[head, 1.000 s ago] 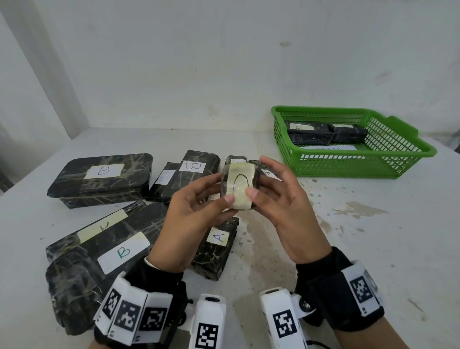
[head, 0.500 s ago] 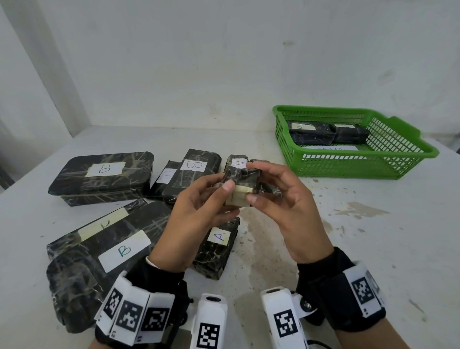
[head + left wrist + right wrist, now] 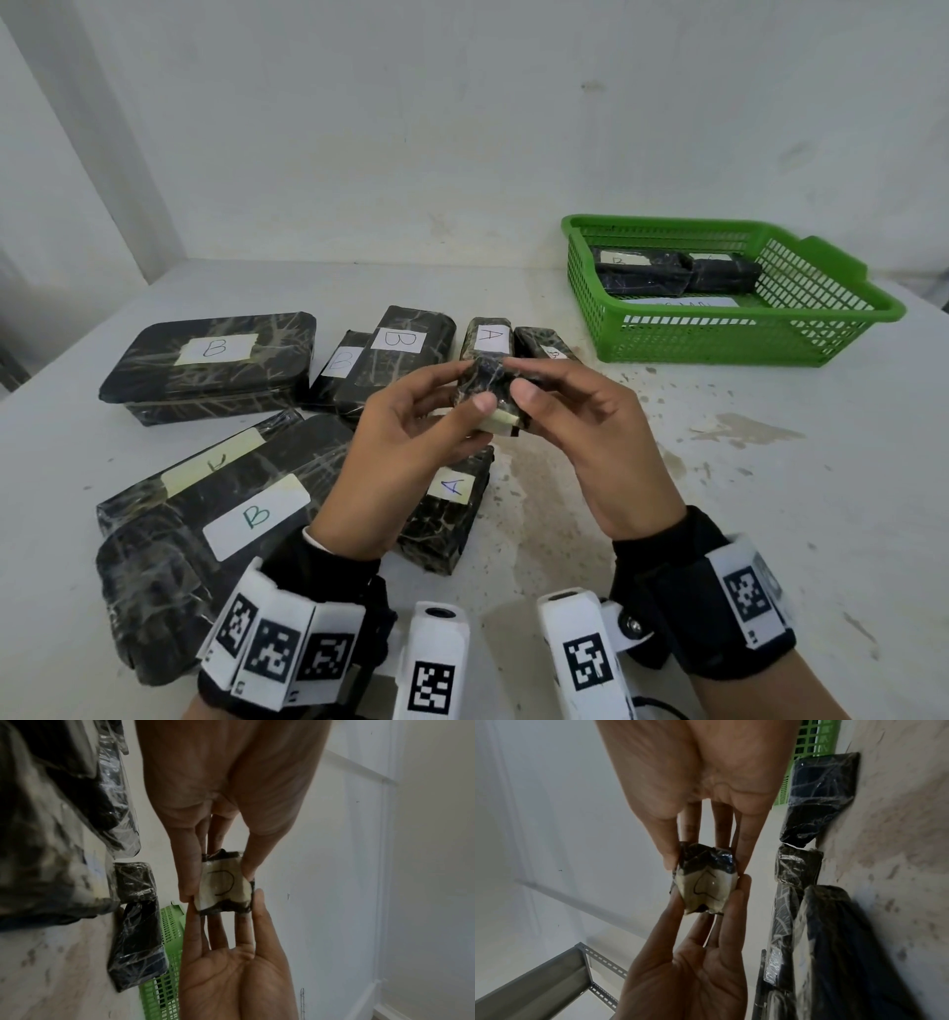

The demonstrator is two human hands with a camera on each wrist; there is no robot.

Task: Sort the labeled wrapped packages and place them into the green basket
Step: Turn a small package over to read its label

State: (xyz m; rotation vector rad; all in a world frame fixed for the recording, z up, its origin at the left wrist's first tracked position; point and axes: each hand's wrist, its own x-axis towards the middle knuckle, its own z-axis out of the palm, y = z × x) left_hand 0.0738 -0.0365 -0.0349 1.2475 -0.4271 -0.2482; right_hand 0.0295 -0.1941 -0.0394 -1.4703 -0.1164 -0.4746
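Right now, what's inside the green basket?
The green basket holds two dark wrapped packages side by side, with a white sheet in front of them. Their labels are unreadable; the near wall hides the rest of the floor.

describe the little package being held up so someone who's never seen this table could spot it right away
Start at the green basket on the table's far right, then move left to the cluster of black wrapped packages. Above them, the left hand and right hand pinch a small wrapped package between their fingertips. It is the smallest there, the only one off the table, and its cream label shows a curved C-like mark.
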